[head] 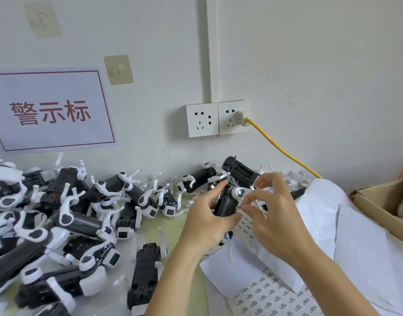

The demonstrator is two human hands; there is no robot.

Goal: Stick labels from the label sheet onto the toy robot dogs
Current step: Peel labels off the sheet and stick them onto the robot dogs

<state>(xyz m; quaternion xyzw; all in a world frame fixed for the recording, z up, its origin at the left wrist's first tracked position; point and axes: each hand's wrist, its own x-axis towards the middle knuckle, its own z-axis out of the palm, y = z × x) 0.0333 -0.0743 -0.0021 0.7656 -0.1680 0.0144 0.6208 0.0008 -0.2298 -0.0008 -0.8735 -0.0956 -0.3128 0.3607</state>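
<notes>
My left hand (204,221) grips a black and white toy robot dog (226,202), held above the table near the middle of the view. My right hand (272,209) pinches a small label (239,207) at the dog's black body, thumb and forefinger together. A label sheet (267,295) printed with several small labels lies below my hands at the bottom. A strip of it with labels (247,226) curls up under the dog. Part of the dog is hidden by my fingers.
A heap of several toy robot dogs (66,220) covers the table's left side and runs along the wall. Blank backing sheets (337,215) pile at the right. A cardboard box (383,201) stands far right. A yellow cable (285,152) runs from the wall socket (233,117).
</notes>
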